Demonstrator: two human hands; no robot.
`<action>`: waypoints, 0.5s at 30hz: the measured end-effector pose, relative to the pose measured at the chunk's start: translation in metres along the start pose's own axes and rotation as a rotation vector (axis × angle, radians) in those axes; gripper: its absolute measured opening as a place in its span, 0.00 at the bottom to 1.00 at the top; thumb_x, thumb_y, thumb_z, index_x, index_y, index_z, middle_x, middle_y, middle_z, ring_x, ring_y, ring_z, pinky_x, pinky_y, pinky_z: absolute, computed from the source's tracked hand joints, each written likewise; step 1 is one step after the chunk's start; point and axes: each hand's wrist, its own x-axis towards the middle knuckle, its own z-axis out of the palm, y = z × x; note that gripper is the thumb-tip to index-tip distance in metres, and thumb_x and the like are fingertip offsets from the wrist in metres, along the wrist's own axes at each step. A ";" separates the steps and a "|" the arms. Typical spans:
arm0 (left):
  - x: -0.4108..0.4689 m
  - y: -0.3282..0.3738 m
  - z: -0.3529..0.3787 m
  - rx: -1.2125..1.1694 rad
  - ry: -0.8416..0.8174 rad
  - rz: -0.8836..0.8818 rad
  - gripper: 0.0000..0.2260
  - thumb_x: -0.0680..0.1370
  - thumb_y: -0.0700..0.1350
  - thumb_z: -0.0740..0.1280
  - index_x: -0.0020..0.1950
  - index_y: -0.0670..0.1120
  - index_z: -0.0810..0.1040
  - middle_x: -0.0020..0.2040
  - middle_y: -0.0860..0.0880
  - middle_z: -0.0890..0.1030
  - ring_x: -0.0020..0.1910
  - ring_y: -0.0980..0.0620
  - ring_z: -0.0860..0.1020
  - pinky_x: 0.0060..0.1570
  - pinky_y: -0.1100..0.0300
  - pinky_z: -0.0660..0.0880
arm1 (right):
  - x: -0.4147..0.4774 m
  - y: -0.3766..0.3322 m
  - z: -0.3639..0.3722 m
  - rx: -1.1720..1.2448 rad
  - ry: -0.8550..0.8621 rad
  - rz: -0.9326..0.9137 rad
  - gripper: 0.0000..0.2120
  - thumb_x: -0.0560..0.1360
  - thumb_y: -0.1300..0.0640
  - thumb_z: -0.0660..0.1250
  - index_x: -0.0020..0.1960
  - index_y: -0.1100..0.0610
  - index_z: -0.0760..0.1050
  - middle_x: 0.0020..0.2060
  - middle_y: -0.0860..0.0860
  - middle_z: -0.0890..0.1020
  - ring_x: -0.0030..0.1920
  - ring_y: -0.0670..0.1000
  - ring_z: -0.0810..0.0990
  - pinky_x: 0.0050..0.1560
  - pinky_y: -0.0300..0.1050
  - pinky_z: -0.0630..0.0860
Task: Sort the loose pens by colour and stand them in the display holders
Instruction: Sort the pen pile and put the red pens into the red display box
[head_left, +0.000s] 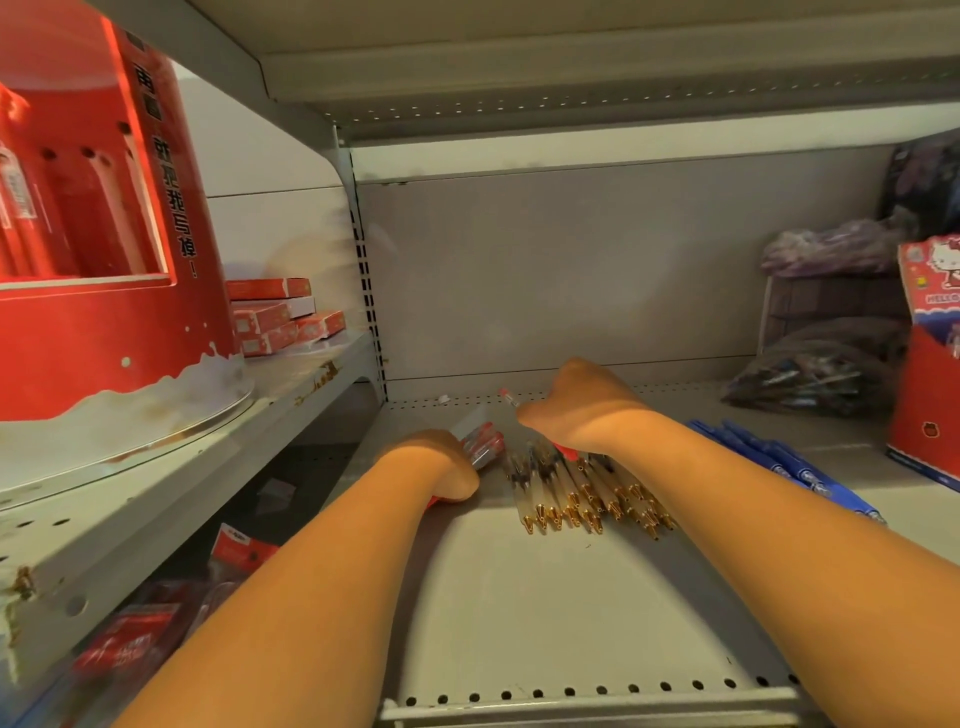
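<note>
A bunch of clear pens with gold tips (582, 493) lies on the grey shelf (519, 597). My left hand (441, 462) grips a bundle of red pens (483, 447) just left of that bunch. My right hand (576, 410) holds a single red pen (511, 400) above the far end of the clear pens; its fingers are hidden behind the back of the hand. Several blue pens (779, 462) lie in a row to the right. A large red round display holder (104, 234) stands on the left shelf.
Small red boxes (280, 317) are stacked behind the red holder. At the right stand a red cartoon-cat display box (930, 364) and dark plastic bags of goods (815, 374). Red packets (156, 623) lie on the lower left shelf.
</note>
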 end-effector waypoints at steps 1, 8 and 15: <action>0.001 -0.001 0.001 -0.012 0.015 -0.006 0.14 0.74 0.45 0.65 0.59 0.44 0.73 0.45 0.47 0.76 0.47 0.48 0.77 0.50 0.56 0.78 | 0.000 0.000 0.000 0.012 -0.001 0.002 0.17 0.74 0.47 0.66 0.30 0.55 0.70 0.19 0.47 0.70 0.22 0.47 0.69 0.29 0.39 0.69; -0.006 0.000 -0.010 -0.024 -0.046 0.030 0.04 0.68 0.39 0.64 0.42 0.42 0.76 0.38 0.45 0.77 0.36 0.49 0.77 0.38 0.61 0.75 | 0.001 0.001 -0.011 0.246 0.105 0.029 0.22 0.75 0.47 0.65 0.26 0.54 0.70 0.17 0.46 0.70 0.22 0.48 0.74 0.37 0.41 0.76; -0.027 -0.006 -0.037 -0.366 0.092 0.097 0.06 0.69 0.41 0.62 0.33 0.41 0.74 0.23 0.45 0.77 0.17 0.49 0.71 0.22 0.68 0.66 | -0.027 0.010 -0.031 0.971 0.069 0.150 0.10 0.80 0.59 0.65 0.49 0.67 0.77 0.44 0.61 0.85 0.39 0.51 0.86 0.51 0.45 0.81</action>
